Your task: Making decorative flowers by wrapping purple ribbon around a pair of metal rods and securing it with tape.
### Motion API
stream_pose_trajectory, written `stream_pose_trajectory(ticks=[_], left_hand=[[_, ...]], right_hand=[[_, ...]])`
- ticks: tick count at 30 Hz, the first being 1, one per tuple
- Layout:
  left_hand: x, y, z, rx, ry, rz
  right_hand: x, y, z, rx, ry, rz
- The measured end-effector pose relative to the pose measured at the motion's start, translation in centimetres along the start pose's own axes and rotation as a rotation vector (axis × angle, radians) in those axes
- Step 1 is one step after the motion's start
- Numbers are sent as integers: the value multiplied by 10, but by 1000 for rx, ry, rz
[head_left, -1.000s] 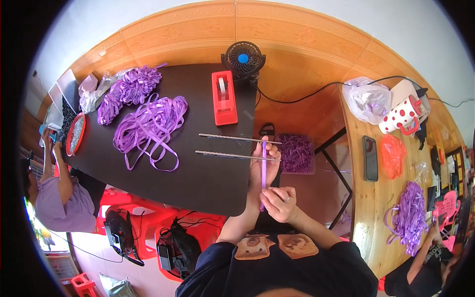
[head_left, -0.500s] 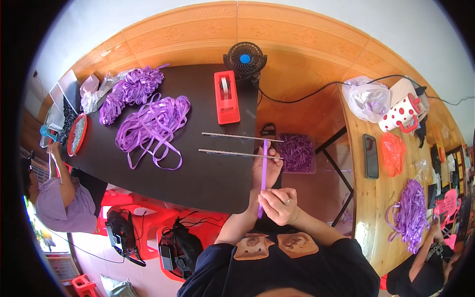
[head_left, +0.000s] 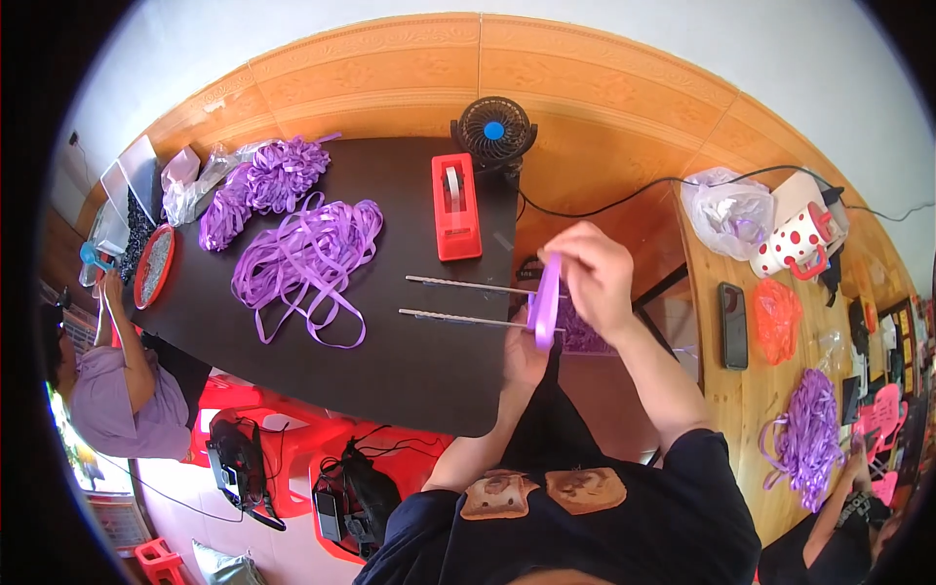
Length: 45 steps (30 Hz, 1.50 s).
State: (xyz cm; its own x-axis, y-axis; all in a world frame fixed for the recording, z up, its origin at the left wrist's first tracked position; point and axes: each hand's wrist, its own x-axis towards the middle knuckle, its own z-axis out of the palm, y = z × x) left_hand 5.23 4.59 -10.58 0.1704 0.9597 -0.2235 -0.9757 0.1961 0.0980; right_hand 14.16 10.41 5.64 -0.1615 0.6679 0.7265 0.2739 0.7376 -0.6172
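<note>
Right hand point(head_left: 597, 280) nearly closed, pinching purple ribbon point(head_left: 548, 304), long axis 12–6, just off surface point(head_left: 419, 375)'s 3 o'clock edge. Left hand point(head_left: 526, 361) at metal rods point(head_left: 450, 316)' near ends, closure hidden; rods point 9 o'clock.

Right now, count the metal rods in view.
2: the far rod and the near rod, side by side, both crossing the dark table's right edge. Purple ribbon hides part of each; others could be hidden.
</note>
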Motion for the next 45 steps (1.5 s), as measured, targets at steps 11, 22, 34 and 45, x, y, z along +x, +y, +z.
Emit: stream_pose_trajectory(ticks=[11,22,34,45], left_hand=[[13,-5,-11,773,213,543],[22,6,1,970,-117,669],[-58,-3,2,877,54,352],[-134,15,-12,994,209,32]], right_hand=[[-29,110,35,580,-48,908],[-92,103,40,708,-65,1213],[-180,67,5,46,-143,999],[-167,-9,30,645,-177,963]])
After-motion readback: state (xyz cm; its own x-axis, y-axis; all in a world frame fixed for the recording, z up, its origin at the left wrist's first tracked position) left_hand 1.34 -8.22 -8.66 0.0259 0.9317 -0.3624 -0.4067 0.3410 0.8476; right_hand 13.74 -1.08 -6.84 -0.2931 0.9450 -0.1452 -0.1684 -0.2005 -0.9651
